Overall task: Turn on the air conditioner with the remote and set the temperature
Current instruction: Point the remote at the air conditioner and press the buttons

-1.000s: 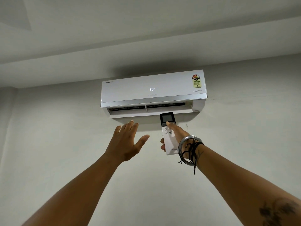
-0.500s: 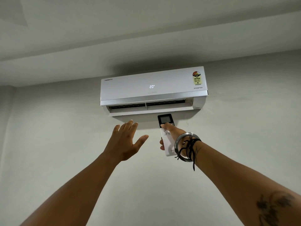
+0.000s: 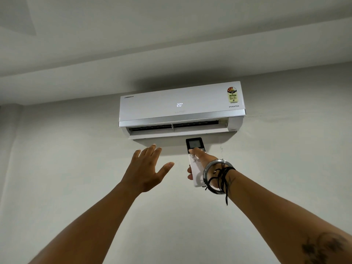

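Note:
A white wall-mounted air conditioner (image 3: 181, 109) hangs high on the wall, its front display lit with "20" and its bottom flap open. My right hand (image 3: 204, 164) holds a white remote (image 3: 194, 161) with a dark screen end, pointed up at the unit. The thumb rests on the buttons just below the screen. My left hand (image 3: 147, 170) is raised beside it, open, palm toward the unit, fingers spread and holding nothing.
A plain pale wall (image 3: 76, 187) surrounds the unit, with a ceiling beam (image 3: 133, 60) above it. A metal bangle and black threads (image 3: 217, 176) circle my right wrist.
Both hands and the remote sit slightly lower relative to the unit as the view tilted; the thumb shifted up toward the remote's screen. The display still reads 20.

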`<action>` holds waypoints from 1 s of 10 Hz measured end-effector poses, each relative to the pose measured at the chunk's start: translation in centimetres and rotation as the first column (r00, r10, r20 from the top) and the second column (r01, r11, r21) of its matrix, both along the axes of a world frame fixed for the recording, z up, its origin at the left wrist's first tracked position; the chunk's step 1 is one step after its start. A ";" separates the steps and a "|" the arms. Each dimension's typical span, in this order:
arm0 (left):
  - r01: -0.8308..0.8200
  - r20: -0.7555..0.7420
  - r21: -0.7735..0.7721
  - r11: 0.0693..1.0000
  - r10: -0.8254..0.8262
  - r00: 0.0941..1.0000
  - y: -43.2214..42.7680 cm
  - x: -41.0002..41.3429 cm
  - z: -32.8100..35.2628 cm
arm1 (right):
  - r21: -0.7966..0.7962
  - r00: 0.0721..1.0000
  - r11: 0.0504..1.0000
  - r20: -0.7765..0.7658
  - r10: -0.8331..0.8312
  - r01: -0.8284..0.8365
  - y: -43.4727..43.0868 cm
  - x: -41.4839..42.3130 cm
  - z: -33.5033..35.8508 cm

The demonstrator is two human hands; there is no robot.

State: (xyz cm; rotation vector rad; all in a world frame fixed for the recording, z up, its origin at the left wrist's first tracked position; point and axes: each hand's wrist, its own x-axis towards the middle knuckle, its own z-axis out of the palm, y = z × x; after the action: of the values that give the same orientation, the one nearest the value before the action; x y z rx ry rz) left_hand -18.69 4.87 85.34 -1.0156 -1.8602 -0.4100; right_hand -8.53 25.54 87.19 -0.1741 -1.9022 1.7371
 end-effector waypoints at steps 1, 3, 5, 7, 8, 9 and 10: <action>0.004 -0.003 -0.003 1.000 -0.004 1.000 0.3 0.0 0.0 | -0.001 1.000 1.000 0.007 0.008 -0.008 0.2 0.0 -0.2; -0.003 -0.006 -0.005 1.000 0.003 1.000 0.7 0.0 0.3 | 0.019 0.999 1.000 0.033 -0.007 0.007 0.0 0.0 0.1; -0.002 -0.003 -0.006 1.000 0.002 1.000 0.9 -0.1 0.2 | -0.013 0.999 0.999 0.007 -0.039 0.039 0.3 0.4 -0.2; -0.007 -0.008 -0.011 1.000 0.007 1.000 0.7 0.0 0.3 | -0.002 1.000 1.000 0.015 -0.016 0.016 -0.1 0.5 0.0; -0.005 -0.005 -0.008 1.000 0.005 1.000 0.7 0.2 0.4 | -0.041 1.000 0.999 -0.020 -0.014 0.013 -0.4 0.8 0.2; 0.003 -0.011 -0.004 1.000 -0.003 1.000 0.8 0.5 0.5 | -0.063 0.999 0.998 -0.050 -0.007 0.004 -0.4 1.1 0.4; 0.005 -0.016 0.000 1.000 -0.005 1.000 0.9 0.7 0.7 | -0.069 0.998 0.998 -0.060 0.005 -0.009 -0.2 1.3 0.6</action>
State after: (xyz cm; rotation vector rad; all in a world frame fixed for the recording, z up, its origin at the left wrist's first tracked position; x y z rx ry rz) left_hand -17.95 5.73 86.06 -1.0211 -1.8441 -0.4035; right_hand -7.20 25.31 87.83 -0.1401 -1.8036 1.7945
